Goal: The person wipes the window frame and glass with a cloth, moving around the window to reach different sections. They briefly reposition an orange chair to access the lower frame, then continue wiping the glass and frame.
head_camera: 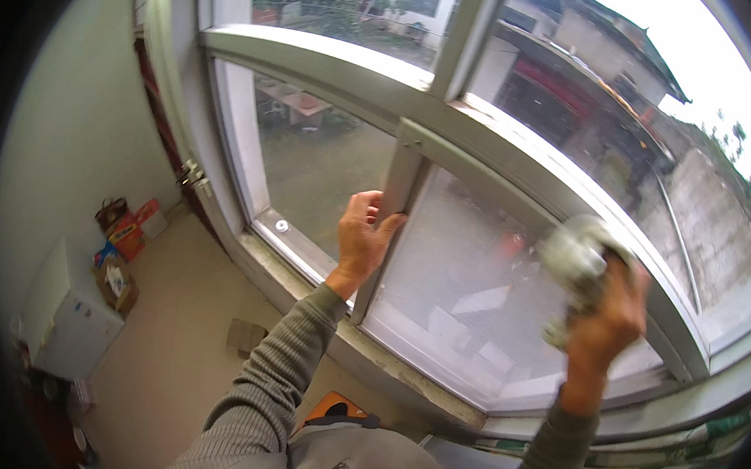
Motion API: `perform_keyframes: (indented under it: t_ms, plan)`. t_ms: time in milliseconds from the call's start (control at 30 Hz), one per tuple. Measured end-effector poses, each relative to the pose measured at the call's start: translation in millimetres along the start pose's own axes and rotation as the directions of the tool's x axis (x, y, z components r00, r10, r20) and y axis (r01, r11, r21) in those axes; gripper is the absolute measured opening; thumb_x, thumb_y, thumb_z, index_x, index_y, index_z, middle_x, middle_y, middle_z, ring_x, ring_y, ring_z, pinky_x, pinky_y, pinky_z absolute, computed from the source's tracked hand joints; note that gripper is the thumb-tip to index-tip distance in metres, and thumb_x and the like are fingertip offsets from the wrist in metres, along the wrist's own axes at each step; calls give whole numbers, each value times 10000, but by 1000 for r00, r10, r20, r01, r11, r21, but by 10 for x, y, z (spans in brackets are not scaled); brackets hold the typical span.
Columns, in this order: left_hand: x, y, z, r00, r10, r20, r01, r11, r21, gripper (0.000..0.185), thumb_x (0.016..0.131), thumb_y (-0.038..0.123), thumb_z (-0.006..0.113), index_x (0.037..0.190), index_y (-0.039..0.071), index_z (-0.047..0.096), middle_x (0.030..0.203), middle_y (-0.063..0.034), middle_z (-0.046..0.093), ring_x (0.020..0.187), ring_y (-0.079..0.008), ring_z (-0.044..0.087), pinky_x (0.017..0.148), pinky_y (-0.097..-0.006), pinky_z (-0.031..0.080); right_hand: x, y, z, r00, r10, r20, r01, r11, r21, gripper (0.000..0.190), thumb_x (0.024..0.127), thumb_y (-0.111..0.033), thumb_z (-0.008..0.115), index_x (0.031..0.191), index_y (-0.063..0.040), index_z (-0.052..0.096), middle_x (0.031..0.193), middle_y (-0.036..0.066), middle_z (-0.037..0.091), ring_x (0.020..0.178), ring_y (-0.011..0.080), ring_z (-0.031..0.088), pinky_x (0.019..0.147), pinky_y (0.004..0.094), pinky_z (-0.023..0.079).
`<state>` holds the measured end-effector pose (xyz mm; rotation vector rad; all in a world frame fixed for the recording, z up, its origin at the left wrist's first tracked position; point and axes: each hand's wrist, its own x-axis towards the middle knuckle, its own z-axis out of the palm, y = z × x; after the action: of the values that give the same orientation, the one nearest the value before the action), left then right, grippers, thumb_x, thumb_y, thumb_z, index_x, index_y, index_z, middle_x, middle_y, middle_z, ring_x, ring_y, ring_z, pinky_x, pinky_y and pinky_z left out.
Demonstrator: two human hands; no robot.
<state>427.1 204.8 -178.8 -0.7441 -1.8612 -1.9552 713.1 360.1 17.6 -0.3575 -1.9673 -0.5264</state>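
My left hand [364, 237] grips the vertical edge of a sliding window sash [398, 194], with the thumb on the near side and the fingers around the edge. In my right hand [612, 313] is a bunched pale cloth [574, 253], blurred by motion. The cloth lies over the upper right part of the sash's hazy glass pane [469, 292], near its top rail; whether it touches the pane I cannot tell. To the left of the sash the window opening [315, 166] shows the yard outside.
A small white round object [281, 226] lies on the outer sill. Below the window runs an inner ledge [399, 371]. On the floor are a brick-like block [246, 338], a white cabinet [73, 319] and several boxes [127, 238]. An orange object [339, 405] is below me; patterned fabric [658, 455] hangs at right.
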Motion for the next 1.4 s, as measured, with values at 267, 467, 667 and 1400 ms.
perform_keyframes:
  t_ms: [267, 467, 667, 1400]
  plan:
    - [-64, 16, 109, 1000, -12, 2, 12, 1000, 16, 421, 872, 137, 911, 1207, 44, 673, 1127, -80, 701, 924, -194, 711, 837, -337, 594, -613, 396, -37, 901, 422, -102, -434, 884, -171, 697, 796, 13, 828, 1469, -43, 655, 1448, 252, 651, 1288, 408, 682, 1111, 488, 553]
    - [92, -179, 20, 995, 96, -9, -94, 990, 106, 412, 851, 2, 884, 1192, 35, 655, 1070, -81, 665, 880, -184, 674, 777, -336, 582, 142, -620, 285, 986, 163, 37, -167, 975, 150, 449, 789, 24, 767, 1226, -78, 749, 1151, 156, 691, 1046, 412, 714, 872, 500, 585]
    - [423, -485, -279, 985, 161, -68, -148, 976, 162, 357, 930, 44, 846, 1227, 20, 648, 1062, -76, 675, 883, -156, 691, 772, -317, 600, -359, 45, -277, 972, 234, -30, -233, 972, 36, 591, 802, -65, 887, 1360, -26, 694, 1355, 215, 706, 1259, 423, 669, 1106, 505, 515]
    - [2128, -1860, -1867, 994, -59, -87, 83, 948, 306, 438, 990, 212, 832, 1348, 3, 691, 1221, -78, 764, 1081, -160, 684, 942, -313, 550, -1963, 1210, -1094, 923, 357, -141, -384, 869, -311, 440, 908, -144, 886, 1246, 61, 696, 1163, 215, 769, 1056, 355, 750, 916, 443, 570]
